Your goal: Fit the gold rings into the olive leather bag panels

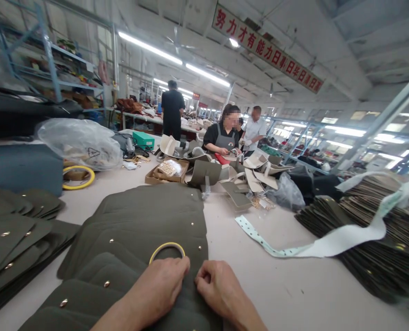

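Observation:
My left hand (pixel 165 281) is closed on a roll of yellow-edged tape (pixel 167 245), whose upper arc shows above the knuckles. Close beside it, my right hand (pixel 215 281) has its fingers curled into a pinch; whatever lies between the fingertips is too small or hidden to make out. Both hands are over a fanned stack of dark olive flat pieces (pixel 156 207) with small gold-coloured metal fittings (pixel 107 284). My wrists and forearms cover part of the nearer pieces.
More olive pieces (pixel 4 257) lie at left, and a tall stack (pixel 380 230) stands at right under a white strip (pixel 342 239). Another yellow tape roll (pixel 93 177), a clear plastic bag (pixel 83 142) and a cardboard box (pixel 149 177) are farther back. A person (pixel 223 133) works across the table.

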Available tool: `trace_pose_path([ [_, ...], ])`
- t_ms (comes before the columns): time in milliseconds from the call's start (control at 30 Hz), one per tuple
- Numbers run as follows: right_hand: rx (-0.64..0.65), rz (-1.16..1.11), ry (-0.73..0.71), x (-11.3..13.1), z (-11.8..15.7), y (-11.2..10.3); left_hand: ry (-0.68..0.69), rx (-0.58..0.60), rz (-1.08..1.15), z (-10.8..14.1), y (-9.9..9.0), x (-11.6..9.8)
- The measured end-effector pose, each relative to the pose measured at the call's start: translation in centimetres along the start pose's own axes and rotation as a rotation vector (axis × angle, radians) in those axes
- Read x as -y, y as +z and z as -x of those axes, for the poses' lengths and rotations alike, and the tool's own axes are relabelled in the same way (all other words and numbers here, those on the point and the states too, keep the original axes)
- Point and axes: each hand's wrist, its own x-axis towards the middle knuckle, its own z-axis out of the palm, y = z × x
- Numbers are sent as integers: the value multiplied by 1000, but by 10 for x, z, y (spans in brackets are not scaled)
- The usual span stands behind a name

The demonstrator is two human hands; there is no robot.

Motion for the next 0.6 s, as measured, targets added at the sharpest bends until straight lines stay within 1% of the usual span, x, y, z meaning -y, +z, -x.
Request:
trace_pose_path([
  [100,55,12,-4,2,3,-2,32,-92,42,-1,1,4],
  [200,109,15,-20,2,6,-5,80,-158,136,-2,0,6],
  [267,113,-15,-34,0,6,-6,121,-189,208,-1,0,5],
  [333,102,-98,-40,-5,4,-6,150,-212,254,0,-2,4],
  [400,67,-247,-47,-11,0,-6,150,-226,273,1,-2,2],
  [500,-75,-468,-114,-14,-3,-6,108,-232,244,1,-2,1],
  [533,-124,-499,-161,-13,-4,-7,100,-229,227,1,-1,1],
  [600,-184,-492,-268,-10,-3,-9,95,-218,199,1,0,0],
])
